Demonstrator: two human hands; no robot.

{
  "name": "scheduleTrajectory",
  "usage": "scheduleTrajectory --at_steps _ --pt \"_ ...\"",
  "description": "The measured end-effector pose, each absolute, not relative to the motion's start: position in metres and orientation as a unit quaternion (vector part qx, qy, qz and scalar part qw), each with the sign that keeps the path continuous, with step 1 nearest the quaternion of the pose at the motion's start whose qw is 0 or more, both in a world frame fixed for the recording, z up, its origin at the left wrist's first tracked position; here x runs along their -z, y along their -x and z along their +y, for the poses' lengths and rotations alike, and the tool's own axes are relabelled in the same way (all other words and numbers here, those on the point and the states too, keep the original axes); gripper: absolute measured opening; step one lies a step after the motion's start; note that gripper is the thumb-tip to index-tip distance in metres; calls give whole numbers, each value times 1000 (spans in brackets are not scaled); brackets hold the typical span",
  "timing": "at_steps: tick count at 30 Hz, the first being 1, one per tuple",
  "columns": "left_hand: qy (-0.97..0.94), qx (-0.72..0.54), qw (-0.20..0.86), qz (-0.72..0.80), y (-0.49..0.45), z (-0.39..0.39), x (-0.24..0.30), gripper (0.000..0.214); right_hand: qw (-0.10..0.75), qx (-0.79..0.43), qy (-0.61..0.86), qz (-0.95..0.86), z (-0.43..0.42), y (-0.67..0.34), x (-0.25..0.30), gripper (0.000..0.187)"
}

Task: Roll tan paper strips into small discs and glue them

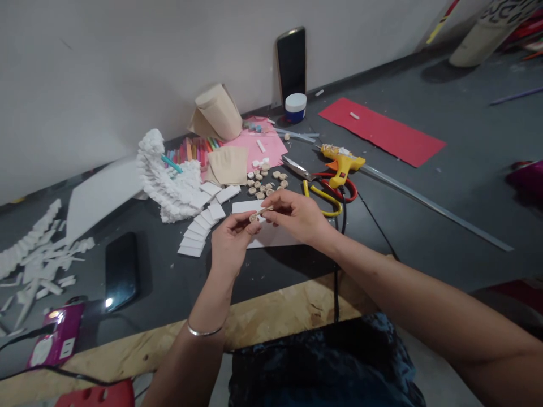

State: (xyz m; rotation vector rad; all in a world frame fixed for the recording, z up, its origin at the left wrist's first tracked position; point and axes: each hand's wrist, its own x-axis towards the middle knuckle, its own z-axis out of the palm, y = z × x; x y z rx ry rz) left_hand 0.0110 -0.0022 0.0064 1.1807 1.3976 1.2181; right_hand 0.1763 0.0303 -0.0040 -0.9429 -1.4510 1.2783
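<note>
Over the dark table, my left hand (231, 240) pinches a small tan paper coil (254, 217) between thumb and fingertips. From the other side, my right hand (299, 217) grips the paper's tan tail close to the coil, fingers pressed together. Just beyond my hands lie several similar tan coils (262, 185). Beneath them is a white sheet (254, 243), partly covered by my hands. White cards (197, 233) fan out to the left of my left hand. Behind the coils rests a folded tan paper piece (229, 164).
Scissors (303, 169) and a yellow glue gun (345, 167), its cord hanging over the front edge, lie right of my hands. A long glue stick (436, 206) stretches right. A white textured model (169, 181), a phone (121, 271) and a purple power strip (57, 336) are left.
</note>
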Motion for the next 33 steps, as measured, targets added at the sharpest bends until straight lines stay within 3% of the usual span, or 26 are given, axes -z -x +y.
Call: scheduleTrajectory --at_steps 8,19,25,33 --pt "-455 -503 468 566 -11 -2 -6 32 439 -457 429 -643 28 -180 -4 5" --pt "-443 -517 477 556 -13 0 -3 32 474 -511 407 -591 29 -177 -1 4" --pt "-439 -521 481 551 -14 0 -1 31 483 -543 382 -571 25 -175 0 27" --pt "-458 -520 467 549 -15 -1 -4 29 460 -543 377 -593 23 -175 -1 27"
